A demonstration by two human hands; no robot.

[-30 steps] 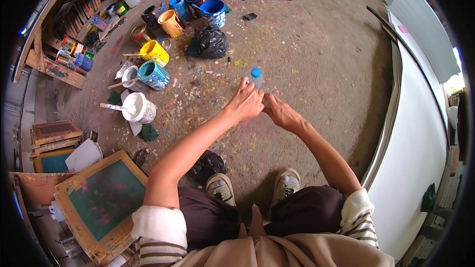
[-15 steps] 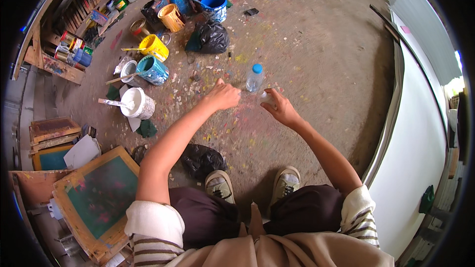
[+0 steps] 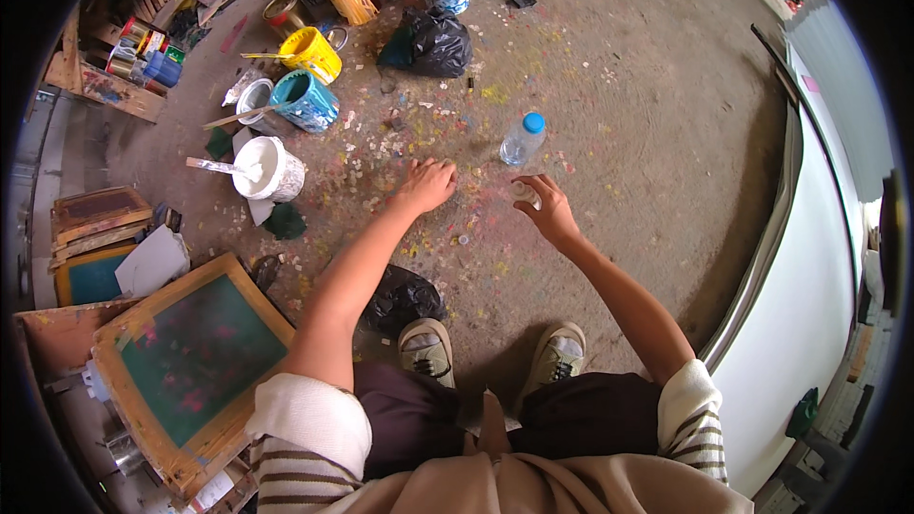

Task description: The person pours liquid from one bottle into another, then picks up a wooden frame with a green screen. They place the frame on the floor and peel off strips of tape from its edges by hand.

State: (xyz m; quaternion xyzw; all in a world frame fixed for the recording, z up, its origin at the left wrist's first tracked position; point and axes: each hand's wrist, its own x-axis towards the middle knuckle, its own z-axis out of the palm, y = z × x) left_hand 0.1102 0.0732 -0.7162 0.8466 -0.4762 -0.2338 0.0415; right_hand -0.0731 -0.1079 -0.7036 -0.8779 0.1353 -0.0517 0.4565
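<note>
My right hand (image 3: 550, 214) is closed with fingers and thumb around a small whitish container (image 3: 526, 194); the fingers cover part of it. To its left, my left hand (image 3: 428, 187) hangs above the paint-spotted floor, back of the hand up. Its fingers curl downward, and whatever they may hold is hidden. Just beyond my right hand stands a clear plastic bottle (image 3: 519, 145) with a blue cap, touched by neither hand. A small pale round piece (image 3: 464, 240) lies on the floor between my forearms.
Open paint buckets, among them white (image 3: 272, 171), teal (image 3: 305, 103) and yellow (image 3: 312, 55), line the left side. Black plastic bags lie ahead (image 3: 440, 46) and by my left shoe (image 3: 404, 301). A wood-framed screen (image 3: 205, 347) leans at lower left; a large white panel (image 3: 795, 324) stands right.
The view has shifted, moving the bottle and buckets up and right in the picture. My hands have drawn further apart. The small pale round piece now shows on the floor.
</note>
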